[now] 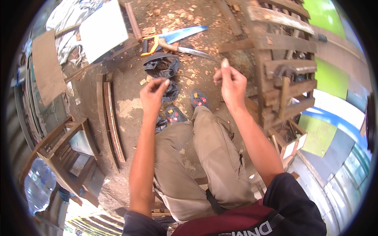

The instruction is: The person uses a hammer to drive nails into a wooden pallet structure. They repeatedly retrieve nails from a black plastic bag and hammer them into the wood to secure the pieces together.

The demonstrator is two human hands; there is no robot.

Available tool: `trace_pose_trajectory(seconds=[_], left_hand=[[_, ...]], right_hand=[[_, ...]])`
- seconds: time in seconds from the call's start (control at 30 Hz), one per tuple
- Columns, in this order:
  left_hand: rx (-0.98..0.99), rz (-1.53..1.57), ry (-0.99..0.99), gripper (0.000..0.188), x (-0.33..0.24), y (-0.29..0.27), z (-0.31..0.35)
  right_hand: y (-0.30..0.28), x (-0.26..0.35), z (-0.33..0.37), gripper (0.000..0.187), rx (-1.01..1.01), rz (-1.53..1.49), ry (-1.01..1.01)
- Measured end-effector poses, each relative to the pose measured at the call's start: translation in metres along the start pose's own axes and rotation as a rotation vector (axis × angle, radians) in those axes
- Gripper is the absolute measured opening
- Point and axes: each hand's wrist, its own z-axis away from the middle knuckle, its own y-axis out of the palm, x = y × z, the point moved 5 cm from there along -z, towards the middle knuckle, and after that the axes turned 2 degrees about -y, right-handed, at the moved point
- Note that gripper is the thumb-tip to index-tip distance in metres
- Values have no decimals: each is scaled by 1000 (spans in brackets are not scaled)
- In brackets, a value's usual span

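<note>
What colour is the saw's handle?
The saw's handle is orange and black. It shows best in the head view.

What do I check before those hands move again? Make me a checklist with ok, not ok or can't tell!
1. Feet covered: ok, both shoes are on.
2. Gloves on: not ok, the left hand and right hand are bare.
3. Saw away from the hands: ok, it lies on the ground beyond them.
4. Knife covered: not ok, its long blade is bare beside the saw.
5. Black bag open: ok, brown stuff shows inside.
6. Something thin pinched in the fingers: cannot tell, too blurry.
</note>
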Motion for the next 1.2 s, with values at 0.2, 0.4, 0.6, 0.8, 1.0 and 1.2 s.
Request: trace_pose_trajectory(seconds=[0.2,0.4,0.6,0.8,1.0,1.2], left_hand=[[54,67,-201,21,-14,62,146],[237,-60,-304,24,-39,129,191],[233,-47,-185,26,-44,222,174],[94,-130,38,25,-40,302,171],[-36,-113,160,22,-35,345,157],[-118,-143,205,19,-19,361,152]], right_hand=[[-179,43,77,34,-467,391,-76],[-243,15,65,53,-435,778,-156],[-259,-17,8,56,-295,788,-187],[-289,-28,0,43,-147,687,-46],[-322,-18,90,38,-12,313,127],[-343,-34,179,34,-107,141,330]])
